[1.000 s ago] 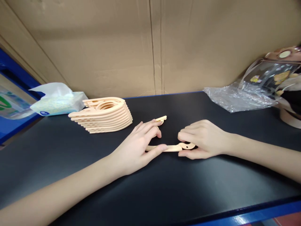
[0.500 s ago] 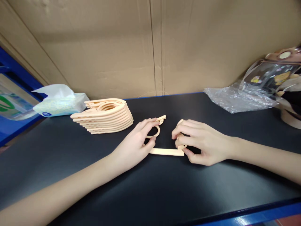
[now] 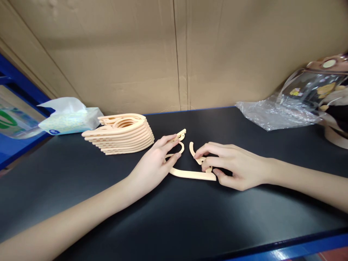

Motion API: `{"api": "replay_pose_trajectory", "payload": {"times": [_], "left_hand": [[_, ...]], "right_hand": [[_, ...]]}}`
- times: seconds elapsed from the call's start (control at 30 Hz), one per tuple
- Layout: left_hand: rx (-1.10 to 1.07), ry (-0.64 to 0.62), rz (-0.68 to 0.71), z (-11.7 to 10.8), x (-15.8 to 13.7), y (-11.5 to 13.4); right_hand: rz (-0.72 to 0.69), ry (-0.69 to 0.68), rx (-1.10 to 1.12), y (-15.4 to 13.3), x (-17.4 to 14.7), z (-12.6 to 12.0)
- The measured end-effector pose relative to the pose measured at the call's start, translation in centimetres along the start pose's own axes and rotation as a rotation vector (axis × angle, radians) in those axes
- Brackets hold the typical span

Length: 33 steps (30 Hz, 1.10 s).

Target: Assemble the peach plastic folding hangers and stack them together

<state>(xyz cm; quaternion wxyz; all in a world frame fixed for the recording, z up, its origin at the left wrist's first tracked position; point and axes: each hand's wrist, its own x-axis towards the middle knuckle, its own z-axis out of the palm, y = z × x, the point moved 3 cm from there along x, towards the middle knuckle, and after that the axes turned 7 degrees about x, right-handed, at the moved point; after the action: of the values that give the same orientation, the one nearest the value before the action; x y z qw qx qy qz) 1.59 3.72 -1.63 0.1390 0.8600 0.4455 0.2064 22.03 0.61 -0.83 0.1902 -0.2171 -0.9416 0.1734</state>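
Observation:
A peach plastic folding clothes hanger point(image 3: 193, 175) lies on the black table between my hands, one long arm running along the near side. My left hand point(image 3: 157, 157) holds its left part, fingers over the ring-shaped middle and thumb at the near side. Parts of the ring and the far arm's tip show past the fingers. My right hand point(image 3: 227, 165) pinches the right end, where a small hole shows by the thumb. From under its fingers a curved hook point(image 3: 191, 148) points away from me. The palms hide some of the joints.
A neat stack of folded peach hangers point(image 3: 122, 136) stands to the left. Behind it is a tissue pack point(image 3: 72, 121). At the right back lie a crumpled clear plastic bag point(image 3: 277, 114) and a transparent bag point(image 3: 312, 87) with brown trim. A cardboard wall point(image 3: 122, 54) closes the back.
The curved hook, mostly covered by my right fingers before, now sticks out to their left. My left hand and the hanger's left part have shifted slightly left, and more of the near arm shows.

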Motion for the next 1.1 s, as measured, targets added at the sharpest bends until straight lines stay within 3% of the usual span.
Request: {"api": "replay_pose_trajectory", "payload": {"times": [0.6,1.1], "left_hand": [[-0.043,0.048,0.020,-0.06,0.06,-0.24],[-0.014,0.050,0.053,-0.07,0.15,-0.42]], "right_hand": [[0.025,0.067,0.224,-0.72,0.10,0.41],[-0.007,0.053,0.187,-0.78,0.17,0.51]]}}
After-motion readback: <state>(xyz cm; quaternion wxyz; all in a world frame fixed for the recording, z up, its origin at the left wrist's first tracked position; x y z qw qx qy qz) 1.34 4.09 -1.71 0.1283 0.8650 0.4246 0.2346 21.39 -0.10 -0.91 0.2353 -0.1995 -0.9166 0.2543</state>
